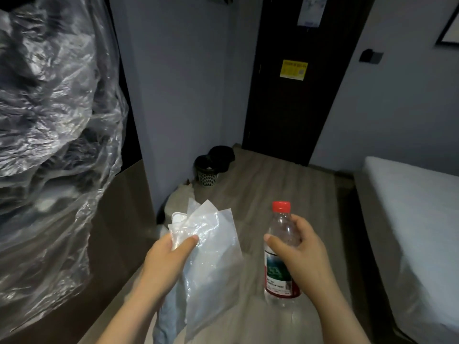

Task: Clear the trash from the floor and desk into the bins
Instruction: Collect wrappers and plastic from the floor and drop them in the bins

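We face a dark door (293, 100) at the far end of the room, with a yellow sticker (293, 70) at its middle and a pale paper notice (311, 11) near its top. On the wall right of it we see a dark wall switch (371, 56) and, higher up, the corner of a black picture frame (449, 26). A bed (417, 207) with a white cover runs along the right. On our left, crumpled clear plastic sheeting (49, 108) hangs over something dark, above a brown panel (119, 219). A pale wall corner (178, 95) stands between the sheeting and the door.
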Demonstrator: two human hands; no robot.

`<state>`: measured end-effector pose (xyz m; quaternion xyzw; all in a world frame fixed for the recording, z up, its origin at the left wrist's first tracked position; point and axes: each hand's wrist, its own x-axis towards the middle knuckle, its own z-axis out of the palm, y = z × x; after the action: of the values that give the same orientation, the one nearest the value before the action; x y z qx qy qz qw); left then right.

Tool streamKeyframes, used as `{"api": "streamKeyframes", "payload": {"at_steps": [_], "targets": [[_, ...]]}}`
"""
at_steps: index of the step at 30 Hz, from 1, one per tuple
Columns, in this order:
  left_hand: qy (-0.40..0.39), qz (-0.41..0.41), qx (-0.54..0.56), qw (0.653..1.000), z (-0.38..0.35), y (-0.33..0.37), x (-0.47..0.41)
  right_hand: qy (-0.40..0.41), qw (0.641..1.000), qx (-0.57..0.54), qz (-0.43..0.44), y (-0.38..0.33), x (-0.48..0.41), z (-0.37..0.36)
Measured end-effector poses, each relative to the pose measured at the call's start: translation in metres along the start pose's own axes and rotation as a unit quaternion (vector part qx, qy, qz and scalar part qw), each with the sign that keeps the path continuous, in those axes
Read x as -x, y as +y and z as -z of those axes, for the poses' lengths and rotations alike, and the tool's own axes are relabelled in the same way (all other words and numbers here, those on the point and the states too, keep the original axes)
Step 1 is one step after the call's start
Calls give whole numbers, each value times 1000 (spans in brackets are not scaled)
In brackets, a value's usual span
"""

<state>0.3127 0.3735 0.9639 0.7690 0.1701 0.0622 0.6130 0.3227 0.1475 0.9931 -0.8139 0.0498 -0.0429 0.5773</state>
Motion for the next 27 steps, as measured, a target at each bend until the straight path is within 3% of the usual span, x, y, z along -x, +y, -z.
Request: {"api": "streamKeyframes", "payload": {"at_steps": [16, 27], "targets": [[4, 15, -33, 999, -90, 45, -245, -6, 1000, -21, 8, -2, -273, -23], [-23, 55, 4, 998, -133, 51, -407, 0, 1000, -19, -11, 13, -433, -62]]}}
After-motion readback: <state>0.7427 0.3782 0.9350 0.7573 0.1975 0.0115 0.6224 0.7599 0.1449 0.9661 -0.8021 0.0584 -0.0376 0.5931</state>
